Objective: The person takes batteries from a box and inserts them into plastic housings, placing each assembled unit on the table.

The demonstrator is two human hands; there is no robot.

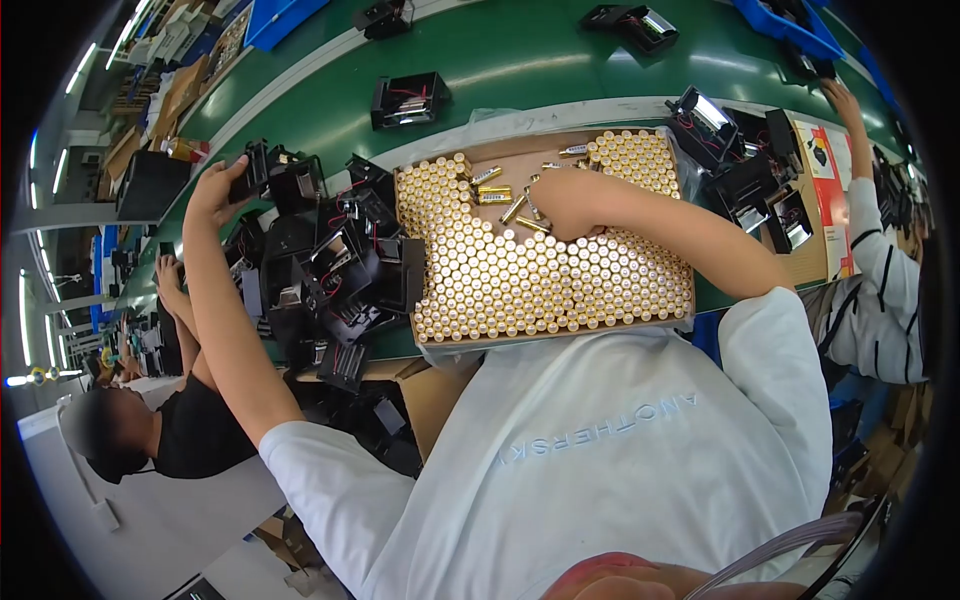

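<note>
At the far left, my left hand (215, 190) has its thumb and fingers closed on a black plastic battery housing (257, 168), beside a heap of similar housings (340, 255). My right hand (568, 205) reaches into an open carton (520, 158) packed with upright gold-and-silver batteries (540, 285). Its fingers are curled down around loose batteries (514, 209) lying on their sides in the cleared part of the carton. The fingertips are partly hidden, so how many batteries they hold does not show.
Housings with red wires (410, 100) and another housing (640, 28) lie on the green conveyor (520, 75). More housings (745, 165) are piled right of the carton. Blue bins (790, 28) stand at the far edge. Co-workers sit on both sides, one person's arm (852, 125) reaching in at right.
</note>
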